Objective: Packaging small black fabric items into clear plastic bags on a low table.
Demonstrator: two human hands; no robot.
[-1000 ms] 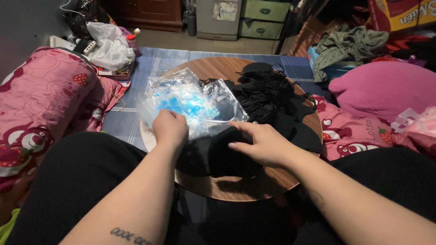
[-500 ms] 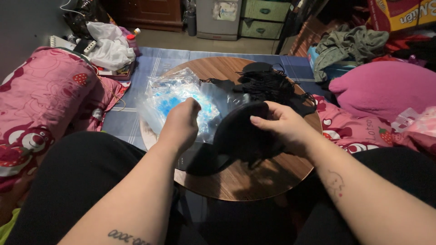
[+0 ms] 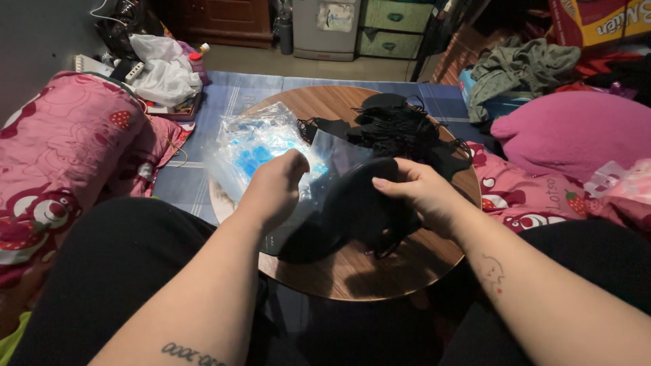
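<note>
The black mask stack (image 3: 346,213) is held between both hands, lifted a little above the round wooden table (image 3: 407,264). The right hand (image 3: 420,196) closes on its upper right end, thumb on top & fingers under, so a full grip. The left hand (image 3: 274,193) is curled at the upper left side; it seems to pinch the clear plastic sleeve (image 3: 332,156) that lies over the stack, but the fingertips are hidden behind the knuckles, so how tight it is cannot be told exactly.

The long axis of the stack goes diagonal: from the right hand down and to the left, w/ the low end near the table edge in front of the person. The sleeve mouth is at the upper left of the stack, just beside the left hand, so this hand is the nearer one to the sleeve, and the right hand the nearer one to the masks.

On the far half of the table: a pile of loose black masks (image 3: 400,125) w/ ear loops, and a crumpled clear bag w/ blue items (image 3: 261,142), touching the left side of the sleeve.

Room: dark, blue checked mat (image 3: 224,95) under the table, pink printed bedding (image 3: 61,149) at left, a pink pillow (image 3: 576,132) at right, white bag (image 3: 166,71) and cabinets in the back.
</note>
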